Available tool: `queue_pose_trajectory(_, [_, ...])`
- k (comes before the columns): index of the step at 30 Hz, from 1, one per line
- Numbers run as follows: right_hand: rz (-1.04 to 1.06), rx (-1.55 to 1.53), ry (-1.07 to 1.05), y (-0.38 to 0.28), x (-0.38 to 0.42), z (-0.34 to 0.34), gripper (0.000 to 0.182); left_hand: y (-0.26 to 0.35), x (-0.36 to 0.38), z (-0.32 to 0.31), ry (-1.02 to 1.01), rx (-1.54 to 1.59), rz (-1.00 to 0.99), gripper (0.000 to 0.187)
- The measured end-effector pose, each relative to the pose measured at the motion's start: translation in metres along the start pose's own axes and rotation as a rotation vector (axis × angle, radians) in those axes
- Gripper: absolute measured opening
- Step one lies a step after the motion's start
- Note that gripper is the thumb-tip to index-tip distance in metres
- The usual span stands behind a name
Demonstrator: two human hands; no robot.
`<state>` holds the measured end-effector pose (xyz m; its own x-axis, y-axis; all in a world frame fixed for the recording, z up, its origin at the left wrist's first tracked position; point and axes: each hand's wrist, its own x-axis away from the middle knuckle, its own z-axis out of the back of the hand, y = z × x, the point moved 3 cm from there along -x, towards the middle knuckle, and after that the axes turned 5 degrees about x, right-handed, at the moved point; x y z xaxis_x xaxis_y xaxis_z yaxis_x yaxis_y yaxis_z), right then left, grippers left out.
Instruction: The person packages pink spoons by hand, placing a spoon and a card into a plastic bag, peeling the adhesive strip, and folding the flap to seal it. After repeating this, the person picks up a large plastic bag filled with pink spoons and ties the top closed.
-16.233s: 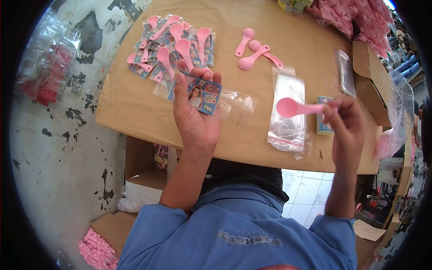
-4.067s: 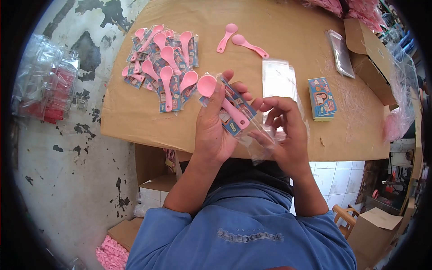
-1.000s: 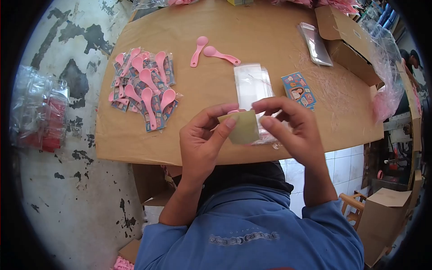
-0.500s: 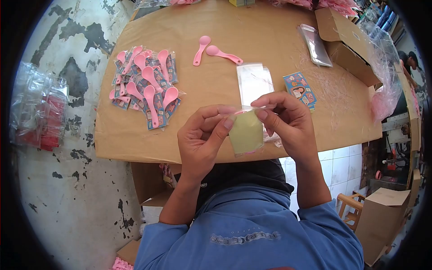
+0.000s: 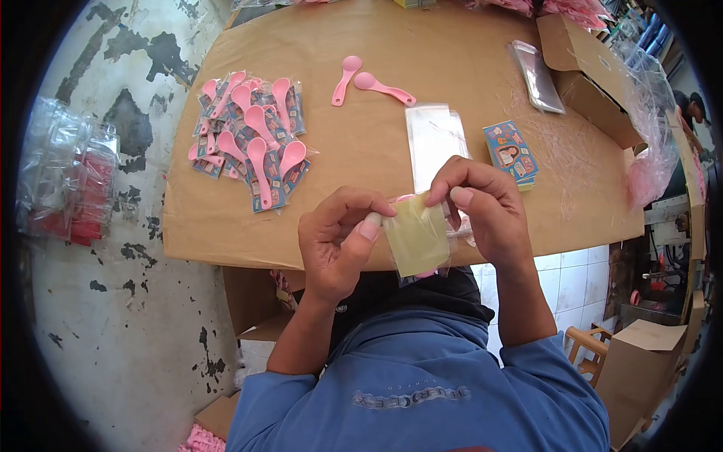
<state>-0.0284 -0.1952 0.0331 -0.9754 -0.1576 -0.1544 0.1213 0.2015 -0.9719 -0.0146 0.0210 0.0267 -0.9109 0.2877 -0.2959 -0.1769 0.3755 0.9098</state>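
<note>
A small clear plastic bag [image 5: 419,237] hangs before my body, its yellow-green panel facing me and a bit of pink showing at its lower edge. My left hand [image 5: 331,245] pinches its upper left corner between thumb and fingers. At the upper right corner, my right hand [image 5: 488,215] grips it the same way. Just beyond my hands lies a stack of clear bags [image 5: 435,147]. To its right sits a stack of blue printed cards [image 5: 512,151]. Two loose pink spoons [image 5: 347,80] rest farther back. On the left is a heap of bagged pink spoons with cards [image 5: 256,139].
Brown paper covers the table [image 5: 361,166]. An open cardboard box [image 5: 591,83] stands at the back right beside a packet of clear bags [image 5: 538,79] and crumpled plastic. Thin strands litter that side. Another cardboard box [image 5: 644,377] is at lower right; a person appears at the far right.
The bag has come down slightly and its panel now shows more fully. My fingers have shifted along its top edge, from a stretched flap to the corners. The view has moved a little.
</note>
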Motion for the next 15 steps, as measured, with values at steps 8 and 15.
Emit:
queue_pose_trajectory(8, [-0.011,-0.037,0.097,0.006,-0.009,-0.011,0.025,-0.015,-0.004,0.007,0.088,0.044,0.122,0.032])
queue_pose_trajectory(15, [0.093,0.025,0.16,0.002,-0.009,-0.01,0.039,-0.005,-0.005,-0.004,-0.024,0.091,0.218,0.051])
